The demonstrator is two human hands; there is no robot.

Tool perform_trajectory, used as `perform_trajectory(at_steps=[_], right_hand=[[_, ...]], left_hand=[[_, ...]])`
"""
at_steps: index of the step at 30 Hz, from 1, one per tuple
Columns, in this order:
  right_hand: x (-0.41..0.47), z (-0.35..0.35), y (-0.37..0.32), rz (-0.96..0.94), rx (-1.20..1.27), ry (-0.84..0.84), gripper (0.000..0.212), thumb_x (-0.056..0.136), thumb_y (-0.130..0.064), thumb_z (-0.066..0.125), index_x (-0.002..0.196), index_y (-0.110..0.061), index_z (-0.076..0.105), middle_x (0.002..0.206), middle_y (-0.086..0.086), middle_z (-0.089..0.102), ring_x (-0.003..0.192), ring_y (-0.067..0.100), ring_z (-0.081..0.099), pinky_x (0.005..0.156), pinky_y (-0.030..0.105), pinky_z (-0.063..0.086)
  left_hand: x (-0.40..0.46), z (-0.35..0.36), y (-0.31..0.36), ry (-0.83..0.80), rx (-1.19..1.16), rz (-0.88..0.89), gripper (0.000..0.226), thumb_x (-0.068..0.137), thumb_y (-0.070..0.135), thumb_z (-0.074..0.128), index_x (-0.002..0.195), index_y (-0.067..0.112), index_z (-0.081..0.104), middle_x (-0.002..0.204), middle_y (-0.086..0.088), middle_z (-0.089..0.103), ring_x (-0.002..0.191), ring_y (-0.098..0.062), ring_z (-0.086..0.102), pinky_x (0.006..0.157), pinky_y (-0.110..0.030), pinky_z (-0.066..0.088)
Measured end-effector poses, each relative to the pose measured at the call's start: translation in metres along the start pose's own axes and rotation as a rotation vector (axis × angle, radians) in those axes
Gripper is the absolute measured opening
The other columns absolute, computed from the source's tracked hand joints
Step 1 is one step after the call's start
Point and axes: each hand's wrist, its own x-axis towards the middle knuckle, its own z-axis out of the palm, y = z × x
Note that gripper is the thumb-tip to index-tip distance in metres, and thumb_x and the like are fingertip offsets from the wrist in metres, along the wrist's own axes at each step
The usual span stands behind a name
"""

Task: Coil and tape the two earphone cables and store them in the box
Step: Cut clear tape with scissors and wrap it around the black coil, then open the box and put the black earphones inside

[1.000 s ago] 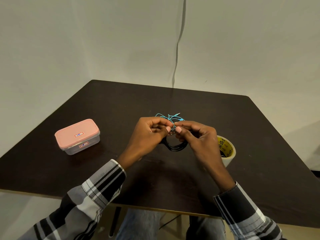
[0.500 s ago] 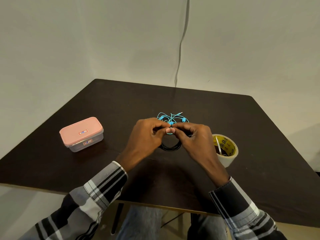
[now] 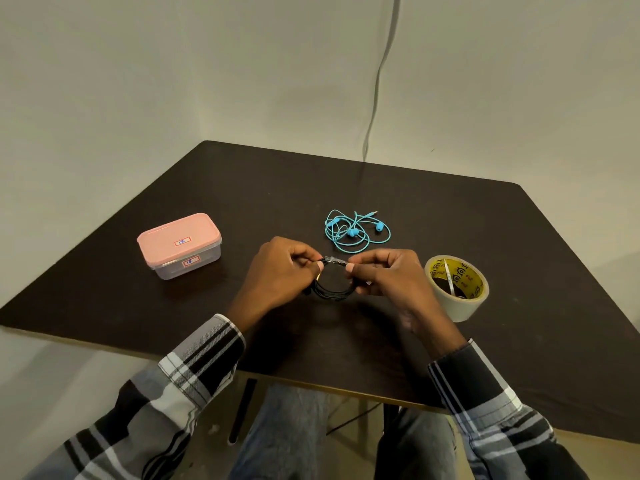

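A coiled black earphone cable hangs between my hands just above the dark table. My left hand pinches its upper left side. My right hand pinches its upper right side. A clear strip of tape is wrapped over the top of the coil between my fingertips. The blue earphones lie loose and tangled on the table just beyond my hands. The box, clear with a pink lid on, stands to the left.
A roll of tape stands on the table right of my right hand. A grey cable runs down the wall behind the table. The table's front edge is near my forearms.
My hands have drawn slightly apart and toward me with the black coil, so the taped top and the blue earphones behind show more fully. The camera view has shifted.
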Motion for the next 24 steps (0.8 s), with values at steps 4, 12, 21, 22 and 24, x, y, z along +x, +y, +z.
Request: perform_trajectory(at_steps=[4, 12, 21, 22, 24], right_hand=[[0.008, 0.001, 0.013, 0.026, -0.089, 0.056, 0.005, 0.079, -0.005, 0.080, 0.077, -0.006, 0.075, 0.070, 0.008, 0.074, 0.066, 0.015, 0.068, 0.063, 0.025, 0.059], [0.014, 0.001, 0.031, -0.191, -0.622, 0.222, 0.006, 0.081, -0.029, 0.077, 0.075, -0.025, 0.077, 0.066, -0.010, 0.071, 0.064, 0.005, 0.067, 0.065, 0.034, 0.059], [0.015, 0.001, 0.020, -0.278, -0.682, 0.206, 0.011, 0.086, -0.037, 0.073, 0.088, -0.027, 0.078, 0.080, -0.015, 0.072, 0.075, 0.001, 0.066, 0.070, 0.029, 0.058], [0.017, 0.002, 0.016, -0.301, -0.660, 0.213, 0.011, 0.086, -0.037, 0.073, 0.087, -0.027, 0.078, 0.079, -0.016, 0.072, 0.074, 0.000, 0.066, 0.069, 0.027, 0.056], [0.020, 0.006, 0.007, -0.352, -0.617, 0.197, 0.010, 0.086, -0.035, 0.074, 0.084, -0.026, 0.078, 0.078, -0.017, 0.072, 0.074, -0.002, 0.066, 0.069, 0.023, 0.053]], left_hand=[[0.000, 0.004, -0.003, 0.012, 0.161, -0.025, 0.005, 0.081, 0.022, 0.072, 0.080, 0.026, 0.075, 0.064, 0.011, 0.069, 0.058, 0.002, 0.061, 0.060, -0.014, 0.042], [0.007, 0.017, -0.002, -0.044, 0.420, 0.023, 0.014, 0.085, 0.030, 0.063, 0.090, 0.025, 0.075, 0.078, 0.006, 0.070, 0.075, -0.014, 0.064, 0.068, -0.027, 0.048], [0.006, 0.015, -0.015, 0.028, 0.384, 0.092, 0.028, 0.096, 0.038, 0.053, 0.096, 0.020, 0.074, 0.086, 0.003, 0.061, 0.077, -0.012, 0.056, 0.066, -0.026, 0.037], [0.007, 0.012, -0.015, 0.044, 0.379, 0.102, 0.027, 0.096, 0.037, 0.053, 0.098, 0.020, 0.074, 0.088, 0.003, 0.061, 0.078, -0.012, 0.056, 0.068, -0.026, 0.036], [0.010, 0.004, -0.015, 0.077, 0.363, 0.125, 0.024, 0.096, 0.036, 0.055, 0.102, 0.021, 0.074, 0.091, 0.003, 0.062, 0.081, -0.010, 0.055, 0.070, -0.025, 0.036]])
